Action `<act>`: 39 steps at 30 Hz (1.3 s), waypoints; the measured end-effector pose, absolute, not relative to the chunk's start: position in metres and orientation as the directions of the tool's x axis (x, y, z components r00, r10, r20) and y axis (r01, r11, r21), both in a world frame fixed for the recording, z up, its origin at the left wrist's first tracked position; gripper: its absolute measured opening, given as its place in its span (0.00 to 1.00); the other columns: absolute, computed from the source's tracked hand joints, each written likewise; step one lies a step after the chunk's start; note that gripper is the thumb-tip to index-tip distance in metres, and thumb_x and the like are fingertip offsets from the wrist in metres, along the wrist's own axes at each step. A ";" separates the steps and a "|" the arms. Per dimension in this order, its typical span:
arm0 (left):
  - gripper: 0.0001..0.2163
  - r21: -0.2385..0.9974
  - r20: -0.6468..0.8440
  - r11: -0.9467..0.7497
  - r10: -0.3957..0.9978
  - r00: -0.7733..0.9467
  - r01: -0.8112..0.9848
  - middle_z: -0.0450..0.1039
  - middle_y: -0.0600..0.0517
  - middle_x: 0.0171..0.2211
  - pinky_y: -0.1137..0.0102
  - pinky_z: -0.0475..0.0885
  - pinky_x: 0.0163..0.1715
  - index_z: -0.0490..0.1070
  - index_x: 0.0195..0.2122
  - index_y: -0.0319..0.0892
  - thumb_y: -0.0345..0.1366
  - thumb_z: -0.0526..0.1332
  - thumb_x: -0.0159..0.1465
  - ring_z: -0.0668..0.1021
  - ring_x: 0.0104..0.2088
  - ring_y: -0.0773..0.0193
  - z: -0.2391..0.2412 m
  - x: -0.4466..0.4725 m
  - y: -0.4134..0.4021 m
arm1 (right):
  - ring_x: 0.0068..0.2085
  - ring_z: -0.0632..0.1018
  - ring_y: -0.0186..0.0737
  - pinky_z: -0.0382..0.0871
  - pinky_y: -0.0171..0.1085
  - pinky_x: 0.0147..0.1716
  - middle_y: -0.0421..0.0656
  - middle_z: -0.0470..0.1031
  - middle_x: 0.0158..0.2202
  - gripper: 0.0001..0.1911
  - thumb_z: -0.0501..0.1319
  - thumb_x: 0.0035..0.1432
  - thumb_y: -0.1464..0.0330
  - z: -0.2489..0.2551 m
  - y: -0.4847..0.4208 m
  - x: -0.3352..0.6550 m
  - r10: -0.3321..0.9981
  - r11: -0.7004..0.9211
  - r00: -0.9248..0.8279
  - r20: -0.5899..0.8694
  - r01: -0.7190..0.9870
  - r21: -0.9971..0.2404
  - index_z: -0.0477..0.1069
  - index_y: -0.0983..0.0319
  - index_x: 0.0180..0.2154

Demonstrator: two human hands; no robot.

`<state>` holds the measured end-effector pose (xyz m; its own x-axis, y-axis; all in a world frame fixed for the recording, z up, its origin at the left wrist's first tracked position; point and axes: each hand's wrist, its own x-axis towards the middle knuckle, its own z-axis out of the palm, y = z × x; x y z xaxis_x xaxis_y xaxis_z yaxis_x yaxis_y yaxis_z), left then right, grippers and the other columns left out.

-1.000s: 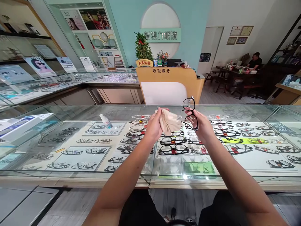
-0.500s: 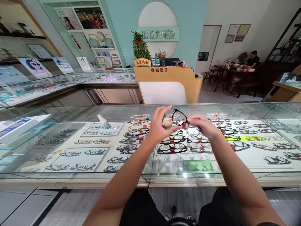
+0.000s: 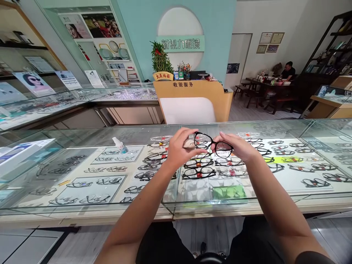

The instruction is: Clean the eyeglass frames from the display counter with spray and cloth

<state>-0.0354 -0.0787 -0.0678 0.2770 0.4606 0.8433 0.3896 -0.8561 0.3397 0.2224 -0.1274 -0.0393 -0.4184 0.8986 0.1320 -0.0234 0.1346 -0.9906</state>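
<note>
In front of me, above the glass counter, a pair of black-rimmed eyeglasses (image 3: 224,149) is held up between my two hands. My right hand (image 3: 239,146) grips its right side, thumb on top near the bridge. My left hand (image 3: 177,148) curves around a pale, bunched wad (image 3: 189,143), perhaps cloth, lying in its palm. The left fingertips and thumb reach to the rim of the left lens. Below, under the glass, lie rows of spectacles (image 3: 199,173) with red tags.
A small white spray bottle (image 3: 120,145) stands on the counter (image 3: 154,209) to the left, beyond a white box (image 3: 27,150) at the edge. Behind are a wooden cashier desk (image 3: 192,90) and a side showcase (image 3: 126,93). Someone sits at a table (image 3: 271,83) far right.
The eyeglasses have turned from tilted to nearly level, with both lenses now facing me. My right hand has shifted its hold, its thumb raised. The view has moved slightly.
</note>
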 end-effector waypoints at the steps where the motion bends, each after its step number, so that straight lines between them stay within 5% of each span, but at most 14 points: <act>1: 0.34 0.331 0.858 -0.857 0.448 0.254 0.395 0.81 0.45 0.43 0.63 0.75 0.40 0.81 0.53 0.44 0.62 0.77 0.54 0.78 0.38 0.57 -0.059 -0.038 -0.079 | 0.43 0.83 0.44 0.74 0.43 0.52 0.46 0.85 0.40 0.31 0.60 0.70 0.41 -0.032 -0.132 0.224 0.894 0.189 -0.413 0.172 0.000 -0.982 0.84 0.60 0.42; 8: 0.27 0.361 0.929 -0.876 0.367 -0.044 0.320 0.78 0.50 0.44 0.63 0.73 0.44 0.80 0.52 0.49 0.56 0.79 0.56 0.76 0.39 0.59 0.023 -0.036 -0.084 | 0.48 0.80 0.45 0.73 0.47 0.56 0.42 0.79 0.42 0.21 0.61 0.73 0.48 0.041 -0.154 0.232 0.764 0.638 -0.224 0.606 0.113 -0.762 0.77 0.53 0.57; 14: 0.27 0.457 0.888 -0.866 0.432 -0.158 0.203 0.76 0.50 0.42 0.66 0.71 0.39 0.79 0.49 0.49 0.54 0.81 0.53 0.75 0.38 0.61 0.050 -0.020 -0.100 | 0.44 0.75 0.46 0.72 0.47 0.50 0.40 0.71 0.40 0.27 0.71 0.65 0.55 0.063 -0.164 0.212 0.551 0.781 -0.029 0.834 0.368 -0.504 0.68 0.49 0.61; 19: 0.27 0.485 0.874 -0.842 0.460 -0.154 0.237 0.75 0.51 0.40 0.66 0.70 0.38 0.79 0.48 0.49 0.53 0.82 0.52 0.74 0.38 0.61 0.045 -0.025 -0.100 | 0.43 0.75 0.44 0.72 0.47 0.49 0.40 0.72 0.41 0.26 0.72 0.65 0.54 0.055 -0.157 0.209 0.558 0.732 -0.024 0.829 0.486 -0.478 0.68 0.49 0.59; 39: 0.23 0.533 0.837 -0.802 0.547 -0.030 0.270 0.77 0.49 0.46 0.66 0.74 0.34 0.80 0.54 0.52 0.50 0.78 0.59 0.76 0.38 0.61 0.039 -0.027 -0.074 | 0.62 0.80 0.53 0.74 0.56 0.64 0.49 0.80 0.59 0.29 0.72 0.63 0.48 0.050 -0.137 0.219 0.726 0.585 0.065 0.685 0.464 -0.665 0.65 0.53 0.56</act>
<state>-0.0269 -0.0739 0.0392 -0.0302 0.5465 0.8369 0.2698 -0.8018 0.5333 0.2190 -0.1370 0.0502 0.0650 0.7260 0.6846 0.4639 0.5854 -0.6649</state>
